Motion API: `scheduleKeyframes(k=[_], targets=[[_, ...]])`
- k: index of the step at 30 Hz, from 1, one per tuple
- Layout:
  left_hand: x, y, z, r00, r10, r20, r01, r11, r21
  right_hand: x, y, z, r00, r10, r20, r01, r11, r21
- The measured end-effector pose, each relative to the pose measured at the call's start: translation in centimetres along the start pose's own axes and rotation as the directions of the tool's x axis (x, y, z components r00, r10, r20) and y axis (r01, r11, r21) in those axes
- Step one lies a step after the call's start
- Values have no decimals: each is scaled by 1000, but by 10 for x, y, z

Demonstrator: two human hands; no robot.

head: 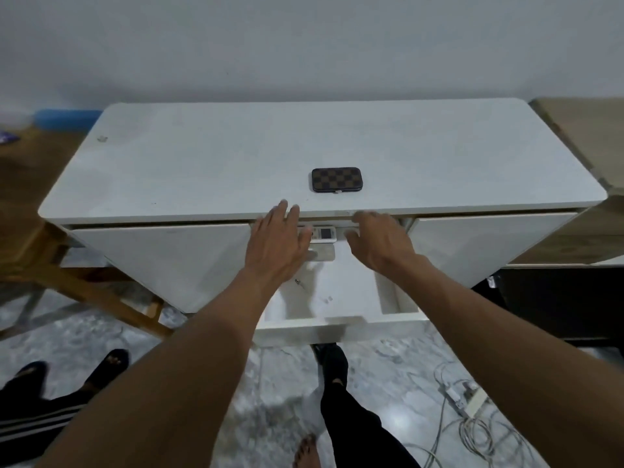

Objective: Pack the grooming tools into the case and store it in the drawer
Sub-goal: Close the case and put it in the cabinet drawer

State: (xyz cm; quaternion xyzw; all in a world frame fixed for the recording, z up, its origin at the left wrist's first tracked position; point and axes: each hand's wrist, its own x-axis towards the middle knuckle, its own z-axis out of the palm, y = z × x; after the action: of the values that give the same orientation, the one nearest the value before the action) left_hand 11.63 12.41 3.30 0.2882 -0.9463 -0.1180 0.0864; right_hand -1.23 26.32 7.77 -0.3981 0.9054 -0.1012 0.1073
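Note:
A closed brown checkered case (336,179) lies flat on the white cabinet top (209,163), near its front edge at the middle. Below it the middle drawer (341,324) stands pulled out, its white inside mostly bare. My left hand (278,239) hovers over the drawer's back left with fingers spread, holding nothing. My right hand (380,243) reaches over the drawer's back right, fingers loosely curled and empty. Both hands are just below the cabinet's front edge, short of the case. No loose grooming tools are visible.
A white remote control (322,233) lies at the back of the drawer between my hands. Closed drawer fronts flank the open one. A wooden frame (101,295) stands left; cables and a power strip (467,398) lie on the marble floor at right. Another person's legs are at lower left.

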Motion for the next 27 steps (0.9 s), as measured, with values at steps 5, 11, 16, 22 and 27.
scheduleKeyframes(k=[5, 11, 16, 22, 27], targets=[[55, -3, 7, 1000, -22, 13, 21, 999, 29, 71, -2, -17, 999, -38, -7, 38, 999, 10], [82, -11, 33, 993, -51, 110, 45, 998, 53, 122, 1, -16, 989, -127, 72, 126, 992, 10], [81, -12, 46, 997, -66, 47, 61, 993, 104, 146, 2, -7, 974, -146, 174, 156, 987, -44], [80, -11, 48, 997, -72, 23, 70, 994, 84, 153, -1, -1, 968, -134, 212, 141, 990, -19], [80, -11, 48, 996, -75, 38, 71, 992, 104, 148, 4, -4, 970, -109, 216, 112, 994, -2]])
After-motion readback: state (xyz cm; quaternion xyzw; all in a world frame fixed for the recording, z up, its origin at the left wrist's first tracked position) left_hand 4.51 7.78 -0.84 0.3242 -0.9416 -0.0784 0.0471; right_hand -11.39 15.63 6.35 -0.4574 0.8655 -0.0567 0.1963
